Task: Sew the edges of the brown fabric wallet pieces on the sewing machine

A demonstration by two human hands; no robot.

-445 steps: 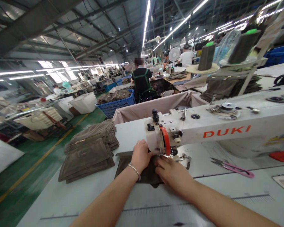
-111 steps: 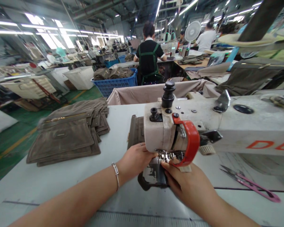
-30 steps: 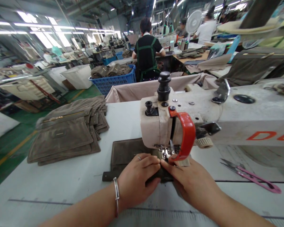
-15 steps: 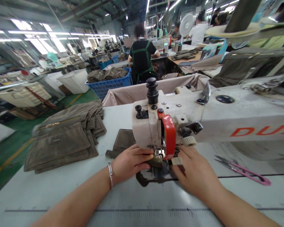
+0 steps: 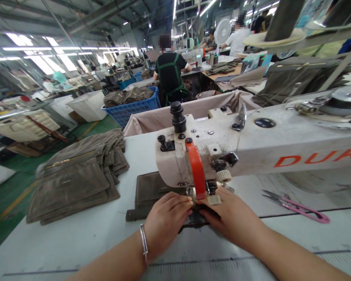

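A dark olive-brown fabric piece (image 5: 148, 188), with a narrow strip along its near edge, lies flat under the head of a white sewing machine (image 5: 175, 160). My left hand (image 5: 168, 212), a silver bangle at its wrist, pinches this piece just left of the presser foot, fingers pressed together. On the other side of the foot, my right hand (image 5: 229, 208) is closed on the piece's edge, its thumb below; some of its fingers are hidden behind the machine head. An orange-red guard (image 5: 196, 169) hangs between the hands, covering part of the needle area.
Several stacked brown fabric pieces (image 5: 73, 179) lie at the table's left. Pink-handled scissors (image 5: 298, 207) rest to the right. Behind the machine are a cloth-lined trough (image 5: 152, 117) and a blue basket (image 5: 134, 111). A co-worker (image 5: 171, 70) sits beyond, back turned.
The fabric piece has shifted toward me and turned slightly, showing more left of the machine. Both hands have come closer together at the presser foot. The view has swung slightly right.
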